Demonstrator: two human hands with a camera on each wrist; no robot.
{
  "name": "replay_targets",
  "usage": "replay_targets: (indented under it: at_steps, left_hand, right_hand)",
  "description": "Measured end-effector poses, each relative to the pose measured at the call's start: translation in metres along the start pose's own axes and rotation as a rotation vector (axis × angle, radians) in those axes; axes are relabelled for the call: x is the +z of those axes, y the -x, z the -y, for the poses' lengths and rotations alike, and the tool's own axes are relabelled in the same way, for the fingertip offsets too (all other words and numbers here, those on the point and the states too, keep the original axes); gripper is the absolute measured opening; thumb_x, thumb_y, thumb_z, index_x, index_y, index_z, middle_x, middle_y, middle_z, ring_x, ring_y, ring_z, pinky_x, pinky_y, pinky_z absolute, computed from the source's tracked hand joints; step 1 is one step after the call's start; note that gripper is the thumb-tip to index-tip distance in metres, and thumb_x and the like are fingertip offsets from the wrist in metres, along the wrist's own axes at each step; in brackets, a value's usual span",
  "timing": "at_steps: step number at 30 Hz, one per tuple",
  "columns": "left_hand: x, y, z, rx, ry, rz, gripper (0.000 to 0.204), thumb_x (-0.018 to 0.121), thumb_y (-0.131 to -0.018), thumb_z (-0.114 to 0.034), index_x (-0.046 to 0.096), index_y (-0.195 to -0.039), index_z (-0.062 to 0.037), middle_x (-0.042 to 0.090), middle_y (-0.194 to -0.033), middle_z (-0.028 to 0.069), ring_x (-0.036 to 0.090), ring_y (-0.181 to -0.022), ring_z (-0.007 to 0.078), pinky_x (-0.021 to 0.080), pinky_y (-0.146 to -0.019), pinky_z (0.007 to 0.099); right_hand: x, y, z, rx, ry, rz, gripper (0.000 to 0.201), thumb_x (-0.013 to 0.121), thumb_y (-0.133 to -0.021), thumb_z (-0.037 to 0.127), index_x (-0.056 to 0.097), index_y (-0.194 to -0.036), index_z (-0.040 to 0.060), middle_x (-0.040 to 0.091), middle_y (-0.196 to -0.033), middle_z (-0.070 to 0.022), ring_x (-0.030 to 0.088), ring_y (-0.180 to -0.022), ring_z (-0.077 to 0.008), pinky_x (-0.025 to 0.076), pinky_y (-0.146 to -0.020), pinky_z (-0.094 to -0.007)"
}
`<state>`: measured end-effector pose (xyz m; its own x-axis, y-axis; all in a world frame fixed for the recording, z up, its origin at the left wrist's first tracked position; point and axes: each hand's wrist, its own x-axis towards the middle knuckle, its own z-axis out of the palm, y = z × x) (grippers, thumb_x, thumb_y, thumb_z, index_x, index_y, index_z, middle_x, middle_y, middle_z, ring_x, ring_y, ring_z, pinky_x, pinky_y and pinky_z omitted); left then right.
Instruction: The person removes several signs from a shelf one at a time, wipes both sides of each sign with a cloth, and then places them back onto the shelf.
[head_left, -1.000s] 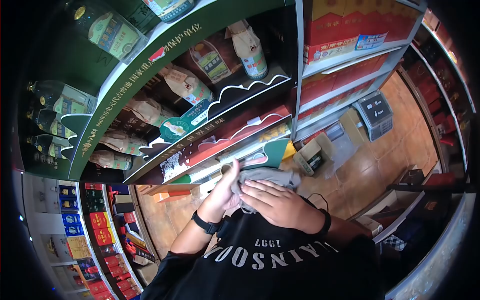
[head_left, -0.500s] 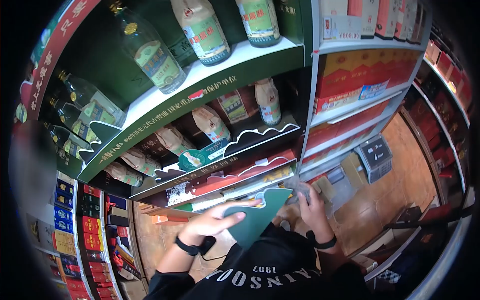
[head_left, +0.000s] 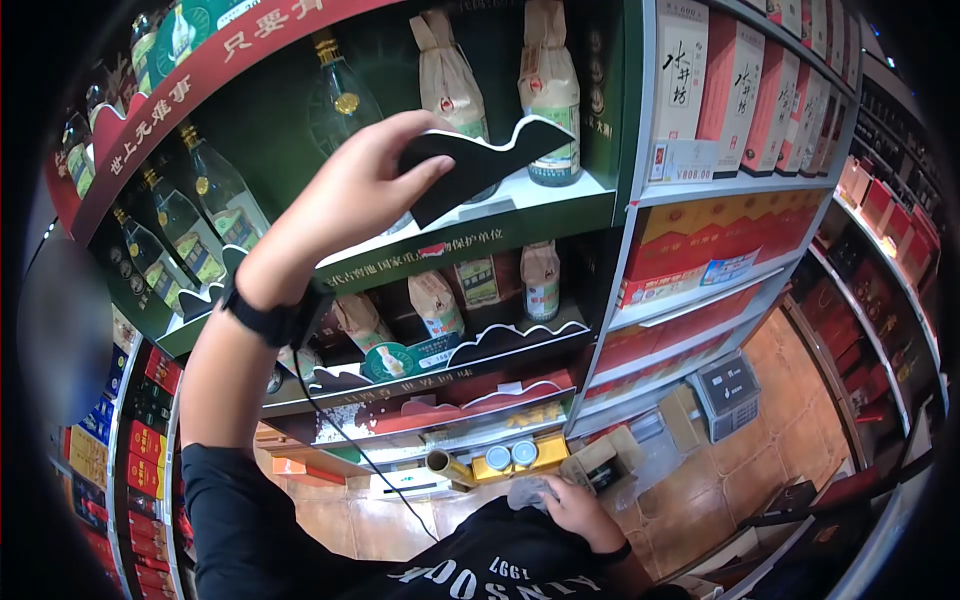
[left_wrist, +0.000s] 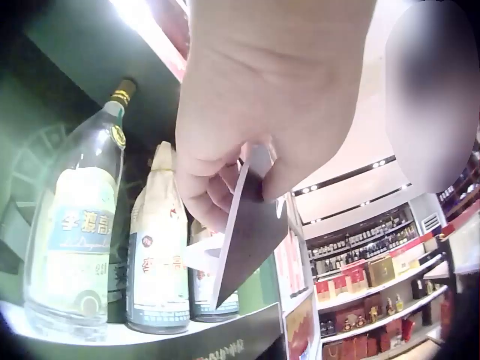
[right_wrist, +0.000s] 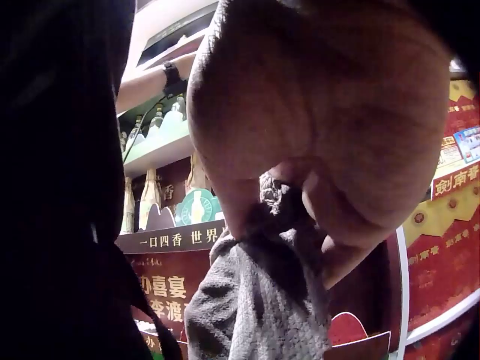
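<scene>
My left hand is raised in front of the upper shelf and pinches a wavy-edged display panel between thumb and fingers. Its dark side faces me. In the left wrist view the panel points down near the shelf front, overlapping a paper-wrapped bottle. A clear glass bottle stands further left. Low by my body, my right hand grips a crumpled grey cloth. The cloth hangs down from the fingers in the right wrist view.
Wrapped bottles line the lower shelf behind a wavy edging. Boxed liquor fills the shelves at right. On the floor stand open cartons and a dark grey box. A black cable hangs from my left wrist.
Both hands were together with the cloth at the panel, then parted. My left hand has lifted the panel up to the upper shelf; the right keeps the cloth low. The head view has tilted upward.
</scene>
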<state>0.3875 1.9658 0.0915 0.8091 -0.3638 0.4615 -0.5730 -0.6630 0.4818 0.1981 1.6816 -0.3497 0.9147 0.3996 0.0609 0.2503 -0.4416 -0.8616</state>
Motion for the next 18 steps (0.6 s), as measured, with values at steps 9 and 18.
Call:
replay_targets:
  at_steps: [9,18]
  left_hand:
    - [0.035,-0.053,0.024,0.234,-0.194,0.051,0.033,0.073,-0.095,-0.007,0.066,-0.127,-0.0052,0.072,-0.116,0.0169,0.069,-0.111,0.0317,0.054,-0.095,0.0399]
    - [0.062,-0.061,0.026,0.237,-0.112,0.120,0.035,0.070,-0.096,-0.006,0.064,-0.130,-0.0071,0.073,-0.114,0.0164,0.071,-0.109,0.0298,0.055,-0.094,0.0391]
  right_hand:
    - [0.020,0.015,-0.029,-0.062,0.165,0.074,0.039,0.063,-0.099,0.018,0.062,-0.135,0.0048,0.068,-0.125,-0.0246,0.066,-0.114,-0.0435,0.054,-0.098,-0.0453]
    - [0.015,0.015,-0.018,0.035,0.131,0.202,0.039,0.061,-0.101,0.021,0.061,-0.136,0.0043,0.068,-0.127,-0.0255,0.066,-0.114,-0.0436,0.054,-0.098,-0.0462]
